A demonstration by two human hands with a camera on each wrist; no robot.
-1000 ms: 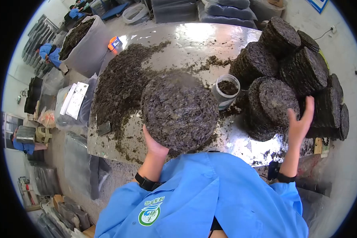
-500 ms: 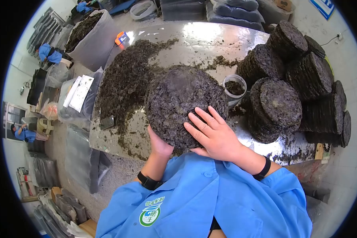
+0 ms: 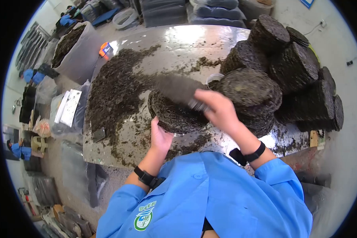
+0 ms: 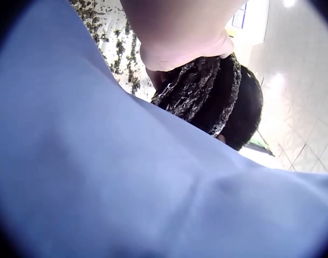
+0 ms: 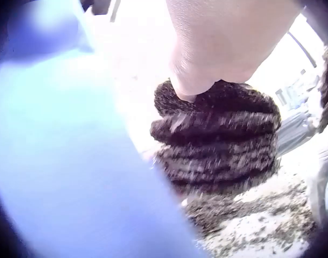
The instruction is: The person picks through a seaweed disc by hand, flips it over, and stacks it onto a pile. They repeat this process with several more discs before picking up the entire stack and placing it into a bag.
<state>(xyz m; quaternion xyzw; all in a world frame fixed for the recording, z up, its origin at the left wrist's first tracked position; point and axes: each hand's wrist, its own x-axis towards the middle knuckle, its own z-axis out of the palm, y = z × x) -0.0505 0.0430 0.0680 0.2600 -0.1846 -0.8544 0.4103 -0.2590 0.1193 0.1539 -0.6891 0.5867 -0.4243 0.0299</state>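
My left hand (image 3: 161, 137) grips the lower left edge of a short stack of round, dark dried seaweed cakes (image 3: 177, 122), held over the table. My right hand (image 3: 221, 111) pinches the right edge of a motion-blurred seaweed cake (image 3: 174, 89), tilted above that stack. In the right wrist view, the fingers hold the top of several layered cakes (image 5: 217, 153). The left wrist view has cake edges (image 4: 199, 88) under the left palm, partly covered by a blue sleeve. Right beside the right hand, a wide cake (image 3: 248, 85) tops the front pile.
Loose seaweed (image 3: 115, 85) is heaped on the left of the metal table (image 3: 186, 37). More cake stacks (image 3: 293, 67) lean together at the right. The pile partly hides a white tub (image 3: 214, 77). An orange-and-blue object (image 3: 104, 50) sits at the far left edge.
My right hand came from the right-hand piles to the held cakes' face, then to their right edge, tilting one cake up. A wide cake now tops the front pile, overlapping the tub.
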